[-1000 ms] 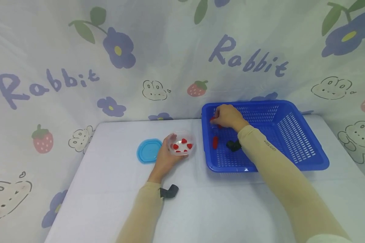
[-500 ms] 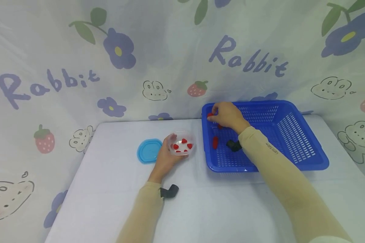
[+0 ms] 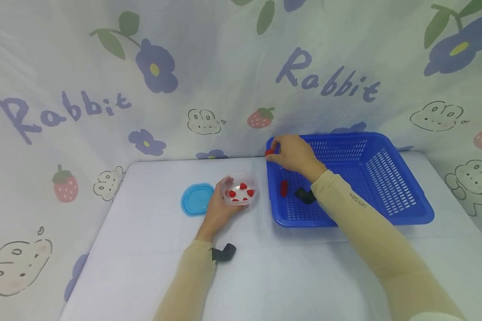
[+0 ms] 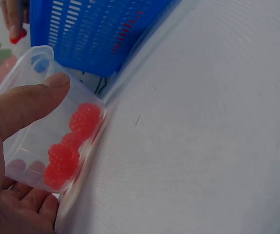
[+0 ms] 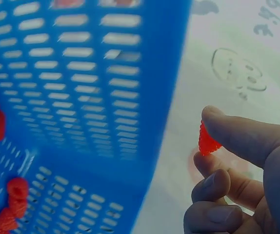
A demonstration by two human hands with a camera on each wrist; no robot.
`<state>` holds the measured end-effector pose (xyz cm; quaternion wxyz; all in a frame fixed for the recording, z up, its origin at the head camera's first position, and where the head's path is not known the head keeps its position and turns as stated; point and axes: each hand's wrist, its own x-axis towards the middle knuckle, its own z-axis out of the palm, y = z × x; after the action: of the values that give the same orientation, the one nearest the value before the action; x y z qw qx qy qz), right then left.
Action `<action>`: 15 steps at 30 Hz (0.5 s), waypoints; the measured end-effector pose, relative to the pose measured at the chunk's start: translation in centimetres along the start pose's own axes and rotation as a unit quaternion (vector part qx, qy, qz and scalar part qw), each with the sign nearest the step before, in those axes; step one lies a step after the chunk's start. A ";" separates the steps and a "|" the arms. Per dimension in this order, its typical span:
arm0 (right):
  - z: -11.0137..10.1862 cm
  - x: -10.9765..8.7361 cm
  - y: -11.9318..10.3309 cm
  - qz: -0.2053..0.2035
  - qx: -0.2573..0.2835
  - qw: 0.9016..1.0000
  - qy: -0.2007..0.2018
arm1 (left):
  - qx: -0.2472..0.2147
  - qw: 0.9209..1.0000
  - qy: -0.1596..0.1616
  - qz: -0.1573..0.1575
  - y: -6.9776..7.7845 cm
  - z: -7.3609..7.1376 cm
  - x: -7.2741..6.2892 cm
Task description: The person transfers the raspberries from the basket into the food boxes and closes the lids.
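Note:
My left hand (image 3: 217, 211) grips a small clear plastic container (image 3: 254, 183), thumb on one side and fingers round the other. Several red raspberries (image 4: 85, 120) lie at the bottom of this container. A single raspberry (image 5: 208, 141) is pinched between thumb and index finger of my right hand (image 3: 298, 155), over the left rim of the blue basket (image 3: 409, 218). More raspberries (image 5: 18, 197) lie inside the basket along its left side, partly hidden by the right hand and wrist in the head view.
A light blue lid (image 3: 196, 199) lies on the white-covered table (image 3: 289, 276), left of the container. Behind the table hangs a printed curtain (image 3: 225, 53). A black wrist device (image 3: 224, 253) sticks out from the left sleeve.
My right hand has moved left with the pinched raspberry, from inside the basket to its left rim. The left hand and container stay in place.

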<state>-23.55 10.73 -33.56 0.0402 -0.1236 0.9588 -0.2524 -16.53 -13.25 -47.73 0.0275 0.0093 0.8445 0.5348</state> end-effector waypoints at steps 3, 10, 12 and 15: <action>0.1 -0.1 -0.7 -0.012 -0.005 1.000 0.005 | 0.001 1.000 0.000 -0.002 0.1 0.0 0.0; 0.2 -0.5 -1.9 -0.027 -0.009 1.000 0.006 | 0.004 1.000 -0.001 -0.001 0.1 0.0 0.0; 0.3 -0.6 -2.1 -0.031 -0.007 0.999 0.006 | 0.002 1.000 -0.002 0.002 0.1 0.0 0.0; 0.4 -0.7 -2.7 -0.042 0.003 0.999 0.008 | -0.001 1.000 -0.001 0.007 0.0 0.0 0.1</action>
<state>-22.20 8.50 -32.53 0.0225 -0.1620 0.9522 -0.2581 -16.60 -13.26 -47.77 0.0248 0.0154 0.8438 0.5358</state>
